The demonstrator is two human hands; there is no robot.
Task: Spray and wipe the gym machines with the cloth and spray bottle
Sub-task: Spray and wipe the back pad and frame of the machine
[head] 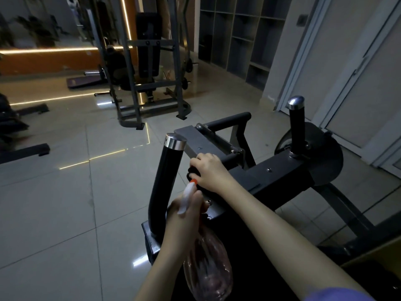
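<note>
You are working in the middle of the job, as far as one view can tell: your right hand (208,170) is pressing the dark cloth (192,172) against the grey frame of the near machine (282,177) at the centre of the frame, with the fingers curling down over the cloth and bunching it under them. No wet streaks or sheen are showing on the metal, so I cannot tell which parts are already wiped. The chrome-capped post (171,164) just left of your hand, the second post (296,127) at upper right and the far machine (149,61) at upper middle are probably all waiting their turn. Your left hand (186,213) is gripping the spray bottle (208,268) at its neck, fingers wrapping round under the white trigger head; whether a finger is sitting on the trigger I cannot tell. The bottle is hanging in the lower centre of the frame, just below the cloth hand. Its long axis is running from bottom centre up toward mid-frame, leaning a little left. The clear pinkish body is lowest, and the orange nozzle tip (193,181) is pointing up the frame, almost touching your right hand.
</note>
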